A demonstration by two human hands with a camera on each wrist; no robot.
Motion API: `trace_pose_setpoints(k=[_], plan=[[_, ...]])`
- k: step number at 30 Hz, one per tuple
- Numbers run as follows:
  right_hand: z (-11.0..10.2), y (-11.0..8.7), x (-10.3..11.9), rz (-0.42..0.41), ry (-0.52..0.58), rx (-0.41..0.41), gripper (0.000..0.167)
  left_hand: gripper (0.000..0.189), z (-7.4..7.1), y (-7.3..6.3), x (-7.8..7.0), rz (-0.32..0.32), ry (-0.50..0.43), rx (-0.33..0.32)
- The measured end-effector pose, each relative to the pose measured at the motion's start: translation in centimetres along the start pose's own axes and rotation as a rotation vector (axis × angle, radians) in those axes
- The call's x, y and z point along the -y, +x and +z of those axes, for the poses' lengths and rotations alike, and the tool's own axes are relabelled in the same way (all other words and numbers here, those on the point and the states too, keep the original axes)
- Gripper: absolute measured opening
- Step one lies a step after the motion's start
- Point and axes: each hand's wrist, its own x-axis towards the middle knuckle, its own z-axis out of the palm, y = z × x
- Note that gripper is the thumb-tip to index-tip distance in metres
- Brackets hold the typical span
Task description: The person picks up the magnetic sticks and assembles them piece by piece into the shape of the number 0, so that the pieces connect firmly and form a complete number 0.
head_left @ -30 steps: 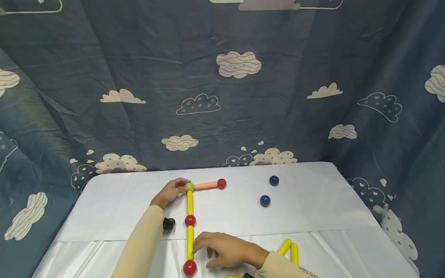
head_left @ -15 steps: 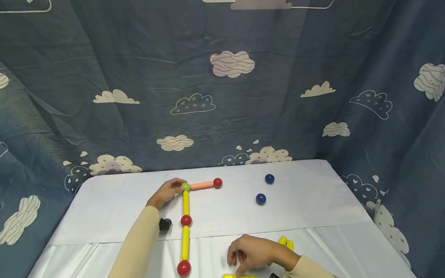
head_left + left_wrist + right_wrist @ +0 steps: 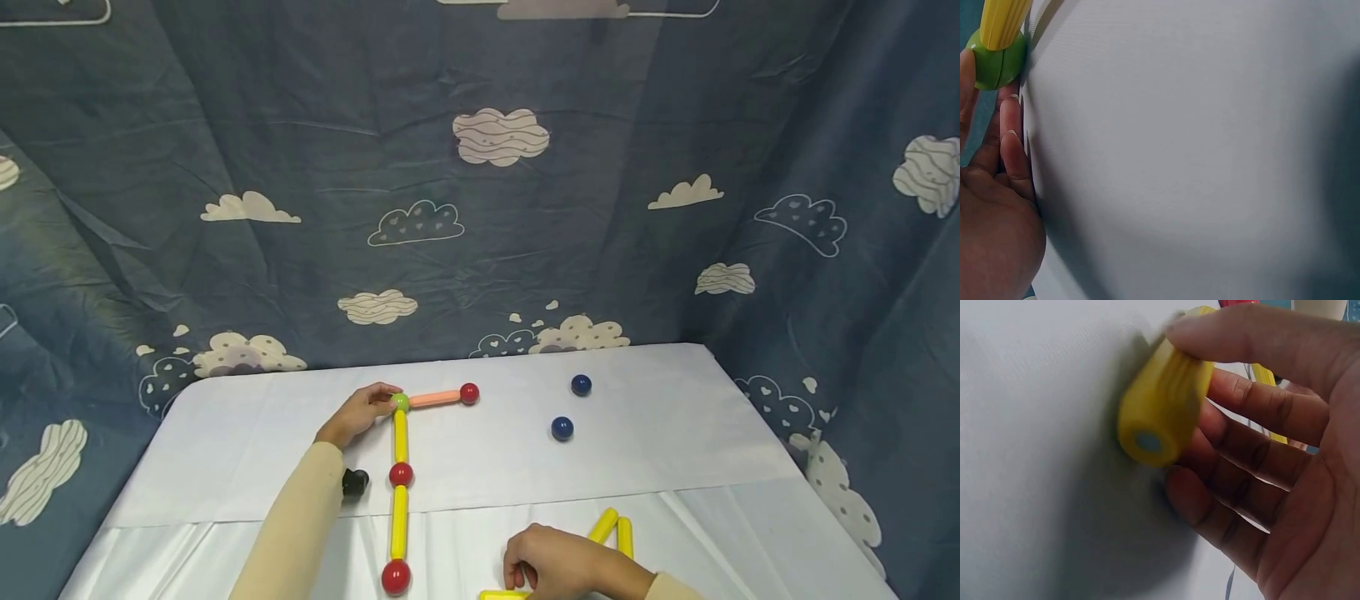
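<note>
My left hand (image 3: 360, 415) holds a green ball (image 3: 401, 402) between thumb and fingers, as the left wrist view confirms. From that ball a salmon rod (image 3: 435, 399) runs right to a red ball (image 3: 469, 393). A yellow rod (image 3: 401, 437) leads down from it to a second red ball (image 3: 401, 474), followed by another yellow rod (image 3: 399, 523) and a larger red ball (image 3: 396, 577). Low in the head view, my right hand (image 3: 558, 562) grips a loose yellow rod (image 3: 1166, 406) lying at the frame's bottom; the right wrist view shows a pale disc at its end.
Two dark blue balls (image 3: 562, 428) lie apart on the white-covered table (image 3: 675, 433). Beyond my right hand are two more yellow rods (image 3: 625, 537). A black object (image 3: 356, 482) sits beside my left forearm. A cloud-patterned curtain (image 3: 585, 250) hangs behind the table.
My right hand has moved right and down, away from the lower yellow rod, and now grips a loose yellow rod. The left hand stays on the green ball. The head view shifted slightly.
</note>
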Motion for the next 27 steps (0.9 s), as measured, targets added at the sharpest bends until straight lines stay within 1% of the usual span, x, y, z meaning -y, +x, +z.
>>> trace_pose_setpoints(k=[6, 10, 13, 15, 20, 27], plan=[[0.0, 0.3, 0.0, 0.006, -0.027, -0.009, 0.014, 0.029, -0.1, 0.0, -0.1, 0.005, -0.005, 0.003], [-0.2, 0.7, -0.2, 0.025, -0.002, -0.001, 0.015, 0.029, -0.1, 0.0, -0.1, -0.001, -0.006, 0.003], [-0.5, 1.1, -0.2, 0.045, 0.041, 0.010, 0.015, 0.030, -0.1, -0.1, 0.0, -0.002, -0.005, 0.007], [-0.7, 1.5, -0.1, 0.052, 0.060, 0.011, 0.015, 0.030, -0.2, -0.1, 0.0, -0.001, -0.007, 0.007], [-1.4, 2.8, 0.0, 0.040, 0.091, 0.001, 0.017, 0.029, -0.2, -0.2, 0.0, 0.003, -0.015, 0.001], [-1.3, 4.8, 0.4, 0.011, 0.081, 0.007, 0.019, 0.029, 0.0, -0.1, -0.1, -0.012, -0.014, -0.008]])
